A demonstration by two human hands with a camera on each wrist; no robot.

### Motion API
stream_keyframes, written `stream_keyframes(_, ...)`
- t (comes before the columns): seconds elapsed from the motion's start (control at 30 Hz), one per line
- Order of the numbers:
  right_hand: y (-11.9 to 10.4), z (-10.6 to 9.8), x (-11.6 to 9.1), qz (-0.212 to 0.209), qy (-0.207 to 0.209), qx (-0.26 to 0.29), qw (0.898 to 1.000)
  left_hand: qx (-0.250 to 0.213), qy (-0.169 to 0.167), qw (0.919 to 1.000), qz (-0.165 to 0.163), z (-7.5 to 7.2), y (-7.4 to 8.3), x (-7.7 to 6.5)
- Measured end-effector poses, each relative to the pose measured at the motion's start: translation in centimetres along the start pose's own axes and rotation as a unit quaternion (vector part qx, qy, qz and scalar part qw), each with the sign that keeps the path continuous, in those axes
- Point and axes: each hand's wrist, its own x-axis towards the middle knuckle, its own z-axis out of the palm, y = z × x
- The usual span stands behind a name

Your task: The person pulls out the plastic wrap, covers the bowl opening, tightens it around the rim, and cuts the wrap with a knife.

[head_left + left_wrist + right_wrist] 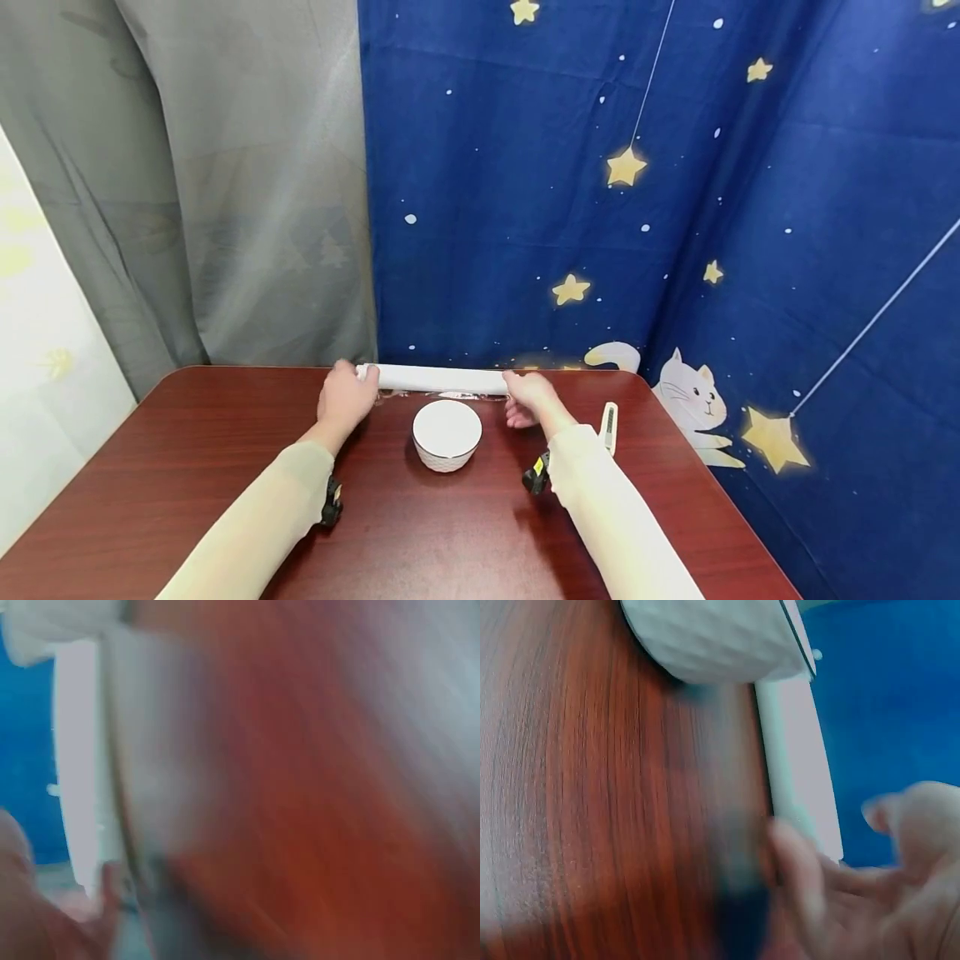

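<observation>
I'm gripping the white roll (442, 380) behind the bowl (446, 461), left fingers (368, 385) and right fingers (519, 414); uneven tugging's risking slips, tbh.

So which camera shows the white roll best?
The head view: the white roll shows nearly end to end. The left wrist view shows part, amid blur; the right wrist view, part, the bowl in front.

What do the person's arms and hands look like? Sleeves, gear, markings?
Long, plain cream fabric sleeves on the left arm and right arm, reaching about the wrists. Left hand and right hand ungloved. Small black boxy devices show at the inner side of the left wrist and right; the right one has a yellow mark. No cables discernible.
</observation>
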Motion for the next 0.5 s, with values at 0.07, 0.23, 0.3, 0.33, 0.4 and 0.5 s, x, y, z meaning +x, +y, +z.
stream_keyframes(0.07, 0.4, 0.4, -0.2, 0.065, -0.06, 0.098, 0.991, -0.115, -0.027, 0.9884, -0.096, 0.1, 0.1, 0.2)
stream_keyframes(0.23, 0.9, 2.0, -0.3, 0.083, -0.061, 0.268, 0.958, -0.305, -0.105, 0.9218, -0.214, -0.1, 0.8, 0.4)
stream_keyframes(0.3, 1.0, 2.5, -0.3, 0.081, -0.039, 0.308, 0.947, -0.333, -0.117, 0.9096, -0.22, -0.3, 1.1, 0.2)
stream_keyframes(0.33, 1.1, 2.8, -0.2, 0.081, -0.029, 0.323, 0.942, -0.346, -0.121, 0.9038, -0.221, -0.3, 1.2, 0.0)
stream_keyframes(0.4, 1.2, 3.1, -0.1, 0.083, -0.015, 0.344, 0.935, -0.363, -0.122, 0.896, -0.224, -0.4, 1.3, -0.3)
stream_keyframes(0.5, 1.3, 3.2, 0.0, 0.08, 0.001, 0.357, 0.931, -0.371, -0.108, 0.8935, -0.228, -0.4, 1.3, -0.5)
